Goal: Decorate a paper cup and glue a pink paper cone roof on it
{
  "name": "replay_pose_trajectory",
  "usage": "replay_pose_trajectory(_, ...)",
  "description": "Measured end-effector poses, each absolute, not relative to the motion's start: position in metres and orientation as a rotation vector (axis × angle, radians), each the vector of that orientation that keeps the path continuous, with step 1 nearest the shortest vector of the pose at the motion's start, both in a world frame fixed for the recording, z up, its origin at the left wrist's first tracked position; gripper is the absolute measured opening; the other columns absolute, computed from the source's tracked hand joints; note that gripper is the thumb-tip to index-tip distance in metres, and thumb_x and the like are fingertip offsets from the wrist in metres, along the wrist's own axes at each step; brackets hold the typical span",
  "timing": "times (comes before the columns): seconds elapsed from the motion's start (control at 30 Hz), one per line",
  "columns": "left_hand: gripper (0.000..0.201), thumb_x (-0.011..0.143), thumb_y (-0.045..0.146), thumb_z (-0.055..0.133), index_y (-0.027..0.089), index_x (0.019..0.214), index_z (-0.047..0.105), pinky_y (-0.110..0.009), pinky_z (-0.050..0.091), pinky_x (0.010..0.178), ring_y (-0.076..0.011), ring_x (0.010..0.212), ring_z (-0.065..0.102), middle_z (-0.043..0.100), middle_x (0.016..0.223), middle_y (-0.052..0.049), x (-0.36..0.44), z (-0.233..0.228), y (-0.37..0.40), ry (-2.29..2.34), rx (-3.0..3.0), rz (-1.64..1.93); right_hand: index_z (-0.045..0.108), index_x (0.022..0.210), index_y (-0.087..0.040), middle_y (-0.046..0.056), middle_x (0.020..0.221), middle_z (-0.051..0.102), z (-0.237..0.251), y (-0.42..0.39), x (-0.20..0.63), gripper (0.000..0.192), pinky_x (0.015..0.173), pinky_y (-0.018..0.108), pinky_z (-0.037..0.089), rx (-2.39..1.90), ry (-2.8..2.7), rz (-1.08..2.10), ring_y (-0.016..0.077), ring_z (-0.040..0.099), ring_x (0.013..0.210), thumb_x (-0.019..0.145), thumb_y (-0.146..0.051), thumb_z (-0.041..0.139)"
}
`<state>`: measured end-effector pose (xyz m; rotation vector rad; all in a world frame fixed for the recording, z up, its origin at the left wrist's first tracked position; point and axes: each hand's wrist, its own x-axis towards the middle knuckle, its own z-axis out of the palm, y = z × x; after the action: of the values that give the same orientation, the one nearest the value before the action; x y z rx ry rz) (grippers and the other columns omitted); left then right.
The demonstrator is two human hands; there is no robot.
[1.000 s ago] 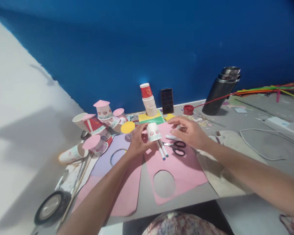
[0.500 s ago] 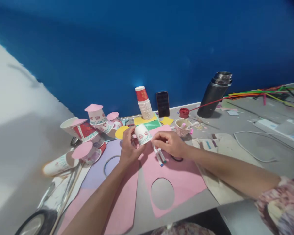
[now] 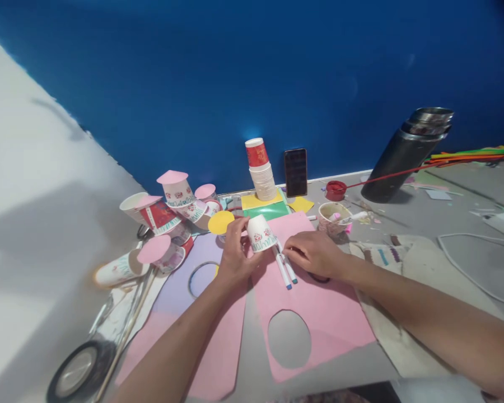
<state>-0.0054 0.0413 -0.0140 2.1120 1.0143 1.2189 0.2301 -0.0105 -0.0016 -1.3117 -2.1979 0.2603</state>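
My left hand point(image 3: 238, 254) grips a small white paper cup point(image 3: 260, 233) held upside down, its side drawn with red flowers and blue-green strokes. My right hand point(image 3: 313, 254) is just right of the cup, fingers curled together in a pinch; whatever is between them is hidden. Two white marker pens with blue and teal ends point(image 3: 286, 274) lie by those fingertips, on a pink sheet point(image 3: 327, 330) with a round hole cut in it. A dark ring point(image 3: 319, 278) is partly covered by my right hand.
Decorated paper cups with pink discs point(image 3: 174, 193) stand at left, near a tape roll point(image 3: 78, 369). At the back are a cup stack point(image 3: 262, 182), a phone point(image 3: 296, 172) and a marker cup point(image 3: 331, 221). A black flask point(image 3: 388, 162) and cloth point(image 3: 399, 313) are at right.
The view has shifted, so most things appear farther right. My right hand's fingers have drawn slightly away from the cup, lower toward the marker pens. My left hand still holds the cup.
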Motion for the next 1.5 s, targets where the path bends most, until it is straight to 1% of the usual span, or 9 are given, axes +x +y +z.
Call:
replay_pose_trajectory(0.63, 0.063, 0.08, 0.021, 0.077, 0.027, 0.136, 0.048, -0.048, 0.056, 0.104, -0.0277, 0.126, 0.058, 0.053, 0.136, -0.01, 0.0, -0.012, 0.033, 1.007, 2.074, 1.252, 0.069, 0.083, -0.021, 0.005, 0.078, 0.076, -0.009, -0.015, 0.226, 0.025, 0.067, 0.033, 0.043, -1.234, -2.299, 0.211, 0.0213, 0.069, 0.074, 0.102, -0.028, 0.056)
replay_pose_trajectory(0.77, 0.065, 0.08, 0.025, 0.08, 0.029, 0.136, 0.049, -0.05, 0.056, 0.104, -0.0297, 0.126, 0.057, 0.053, 0.135, -0.01, -0.003, -0.01, 0.034, 1.004, 2.111, 1.244, 0.069, 0.102, -0.022, 0.008, 0.091, 0.078, -0.008, -0.013, 0.227, 0.011, 0.073, 0.035, 0.049, -1.247, -2.191, 0.181, 0.0245, 0.071, 0.084, 0.099, -0.025, 0.058)
replay_pose_trajectory(0.87, 0.069, 0.078, 0.021, 0.08, 0.032, 0.139, 0.048, -0.053, 0.055, 0.104, -0.031, 0.125, 0.057, 0.053, 0.132, -0.01, -0.007, -0.007, 0.035, 1.016, 2.155, 1.265, 0.063, 0.112, -0.021, 0.012, 0.105, 0.075, -0.009, -0.013, 0.227, 0.02, 0.077, 0.04, 0.053, -1.276, -2.073, 0.135, 0.0288, 0.07, 0.094, 0.093, -0.026, 0.067)
replay_pose_trajectory(1.0, 0.073, 0.074, 0.014, 0.077, 0.033, 0.139, 0.05, -0.057, 0.053, 0.108, -0.0335, 0.129, 0.055, 0.055, 0.134, -0.01, -0.007, -0.005, 0.034, 0.953, 2.15, 1.249, 0.059, 0.102, -0.024, 0.009, 0.097, 0.071, -0.009, -0.013, 0.226, 0.021, 0.073, 0.04, 0.055, -1.309, -1.95, 0.12, 0.0269, 0.068, 0.085, 0.088, -0.028, 0.073)
replay_pose_trajectory(1.07, 0.073, 0.074, 0.017, 0.078, 0.031, 0.14, 0.05, -0.058, 0.052, 0.112, -0.0342, 0.133, 0.057, 0.056, 0.139, -0.012, -0.004, -0.003, 0.031, 0.879, 1.991, 1.181, 0.059, 0.118, -0.024, 0.012, 0.112, 0.07, -0.008, -0.012, 0.226, 0.036, 0.078, 0.044, 0.057, -1.281, -1.904, 0.171, 0.0287, 0.068, 0.093, 0.087, -0.031, 0.075)
replay_pose_trajectory(1.17, 0.071, 0.079, 0.023, 0.08, 0.031, 0.143, 0.049, -0.055, 0.054, 0.113, -0.0348, 0.138, 0.059, 0.056, 0.151, -0.013, 0.0, -0.001, 0.025, 0.688, 1.645, 1.028, 0.043, 0.15, -0.027, 0.016, 0.142, 0.061, -0.003, -0.012, 0.225, 0.073, 0.089, 0.049, 0.06, -1.214, -1.864, 0.399, 0.0322, 0.066, 0.115, 0.085, -0.034, 0.076)
replay_pose_trajectory(1.23, 0.072, 0.08, 0.026, 0.081, 0.032, 0.144, 0.05, -0.054, 0.056, 0.111, -0.0353, 0.14, 0.059, 0.055, 0.156, -0.012, 0.001, 0.0, 0.024, 0.589, 1.484, 0.952, 0.036, 0.157, -0.03, 0.015, 0.149, 0.056, 0.0, -0.013, 0.225, 0.086, 0.091, 0.048, 0.061, -1.189, -1.853, 0.569, 0.0324, 0.063, 0.122, 0.082, -0.036, 0.08)
replay_pose_trajectory(1.33, 0.076, 0.078, 0.027, 0.084, 0.035, 0.146, 0.051, -0.053, 0.059, 0.107, -0.0364, 0.142, 0.058, 0.051, 0.161, -0.011, 0.001, -0.003, 0.024, 0.58, 1.438, 0.902, 0.042, 0.153, -0.03, 0.014, 0.149, 0.057, 0.004, -0.014, 0.225, 0.083, 0.093, 0.049, 0.061, -1.177, -1.853, 0.606, 0.0324, 0.064, 0.122, 0.08, -0.038, 0.082)
replay_pose_trajectory(1.5, 0.098, 0.078, 0.034, 0.088, 0.041, 0.16, 0.035, -0.058, 0.05, 0.119, -0.0378, 0.158, 0.038, 0.037, 0.171, -0.01, -0.006, -0.004, 0.029, 0.638, 1.626, 0.948, 0.047, 0.149, -0.028, 0.016, 0.14, 0.064, 0.004, -0.012, 0.227, 0.073, 0.107, 0.063, 0.051, -1.14, -2.019, 0.139, 0.0399, 0.06, 0.129, 0.084, -0.031, 0.078)
